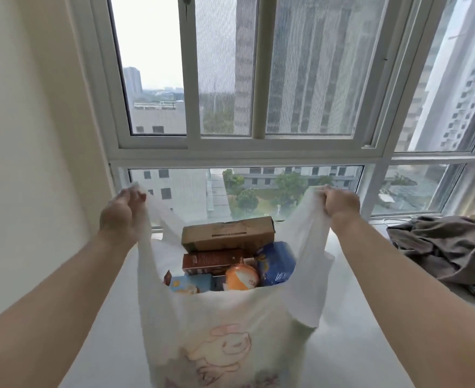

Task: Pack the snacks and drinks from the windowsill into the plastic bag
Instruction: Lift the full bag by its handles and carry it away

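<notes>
White windowsill (351, 317) runs under a tall sliding window (247, 147), and on it stands the plastic bag (222, 326), its mouth held wide. At the left handle the left hand (120, 212) has its fingers curled round the gathered film; at the right handle the right hand (340, 204) grips in the same manner, both raised well apart with bare sill to either side of the bag. Thin, translucent and crinkled, the bag bears a pink outline drawing of a cartoon face on its near wall; no lettering there can be read. Inside, a tan cardboard box (228, 233) lies across the far side, a brown carton (212, 261) just before it, a blue crinkly packet (277, 263) to the right, an orange round pack (242, 277) in the middle and a light-blue box (188, 284) at the near left. Print on all of them is too blurred to make out. Near the sill's right edge lies a rumpled grey-brown cloth (443, 247), apart from the bag.
</notes>
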`<action>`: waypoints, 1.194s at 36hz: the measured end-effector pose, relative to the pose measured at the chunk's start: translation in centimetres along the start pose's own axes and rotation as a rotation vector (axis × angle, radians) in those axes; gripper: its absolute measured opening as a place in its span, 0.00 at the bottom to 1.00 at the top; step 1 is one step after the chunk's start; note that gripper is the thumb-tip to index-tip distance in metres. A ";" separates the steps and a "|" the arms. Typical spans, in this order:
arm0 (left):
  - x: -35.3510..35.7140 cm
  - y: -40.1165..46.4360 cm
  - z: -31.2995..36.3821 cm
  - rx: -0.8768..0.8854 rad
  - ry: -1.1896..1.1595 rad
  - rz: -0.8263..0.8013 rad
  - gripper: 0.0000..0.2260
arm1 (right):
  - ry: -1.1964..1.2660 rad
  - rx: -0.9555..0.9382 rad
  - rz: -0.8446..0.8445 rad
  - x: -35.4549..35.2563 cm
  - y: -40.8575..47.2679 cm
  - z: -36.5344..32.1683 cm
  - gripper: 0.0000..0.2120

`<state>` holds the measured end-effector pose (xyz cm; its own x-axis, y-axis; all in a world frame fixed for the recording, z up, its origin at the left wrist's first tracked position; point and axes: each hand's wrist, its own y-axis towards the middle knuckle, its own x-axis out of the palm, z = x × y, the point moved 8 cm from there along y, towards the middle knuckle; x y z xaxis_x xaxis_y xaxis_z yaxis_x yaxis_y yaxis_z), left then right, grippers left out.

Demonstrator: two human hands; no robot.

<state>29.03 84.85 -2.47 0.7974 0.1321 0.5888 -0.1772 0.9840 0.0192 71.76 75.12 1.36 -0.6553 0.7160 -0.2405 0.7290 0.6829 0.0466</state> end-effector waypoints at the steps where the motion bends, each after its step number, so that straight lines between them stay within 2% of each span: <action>1: 1.4 -0.7 -0.5 -0.074 -0.013 -0.069 0.16 | -0.032 -0.050 -0.037 1.5 -0.7 -0.8 0.18; 3: 3.9 -2.4 -2.4 -0.171 0.230 -0.204 0.14 | 0.048 -0.105 -0.154 5.7 -3.0 -1.7 0.15; 4: 3.9 -2.8 -3.0 -0.173 0.362 -0.218 0.13 | 0.033 -0.168 -0.259 8.2 -4.6 -1.9 0.14; 5: 2.9 -2.7 -3.0 -0.157 0.431 -0.177 0.12 | 0.062 -0.168 -0.306 9.7 -5.9 -1.5 0.16; 7: -2.0 -1.7 -2.3 -0.180 0.413 -0.021 0.17 | 0.166 -0.125 -0.363 10.6 -6.8 0.1 0.17; 8: -5.4 -1.2 -1.4 -0.180 0.348 0.081 0.20 | 0.239 -0.077 -0.332 9.6 -6.1 1.1 0.17; 10: -10.7 -1.5 -0.3 -0.204 0.223 0.278 0.17 | 0.331 -0.006 -0.199 6.5 -3.7 2.8 0.16; 12: -12.0 -2.0 -0.5 -0.220 0.200 0.318 0.12 | 0.312 0.022 -0.124 4.3 -2.5 3.8 0.13; 14: -9.7 -2.3 -1.2 -0.212 0.222 0.267 0.11 | 0.292 0.028 -0.123 4.1 -1.9 4.4 0.12; 16: -5.6 -2.9 -1.3 -0.154 0.342 0.180 0.10 | 0.251 0.023 -0.157 4.7 -2.2 4.1 0.13; 19: -0.6 -4.7 -1.4 -0.046 0.606 0.037 0.11 | 0.185 0.002 -0.220 5.9 -3.4 2.8 0.07; 21: 0.9 -6.5 -1.8 0.003 0.657 -0.005 0.11 | 0.137 -0.021 -0.257 6.3 -4.5 2.2 0.06; 25: 2.5 -10.8 -1.9 0.108 0.684 -0.047 0.11 | 0.110 -0.061 -0.385 7.0 -7.5 1.2 0.09; 31: -0.2 -17.3 -0.2 0.226 0.584 0.087 0.12 | 0.129 -0.091 -0.589 7.0 -12.4 0.7 0.03; 34: -2.5 -20.9 1.6 0.289 0.607 0.186 0.13 | 0.118 -0.145 -0.682 6.6 -14.6 0.5 0.07; 37: -3.0 -24.4 3.2 0.362 0.657 0.215 0.14 | 0.145 -0.156 -0.706 6.3 -15.8 0.0 0.13; 41: -4.9 -30.1 5.3 0.474 0.676 0.338 0.14 | 0.191 -0.136 -0.861 7.3 -20.3 -1.1 0.07; 43: -6.4 -32.8 6.5 0.517 0.729 0.410 0.15 | 0.212 -0.114 -0.957 8.0 -23.0 -1.3 0.09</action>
<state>25.99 50.99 -1.61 0.7476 0.6641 -0.0105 -0.6119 0.6948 0.3780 49.53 65.31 -0.39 -0.9887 -0.1426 -0.0470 -0.1437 0.9894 0.0192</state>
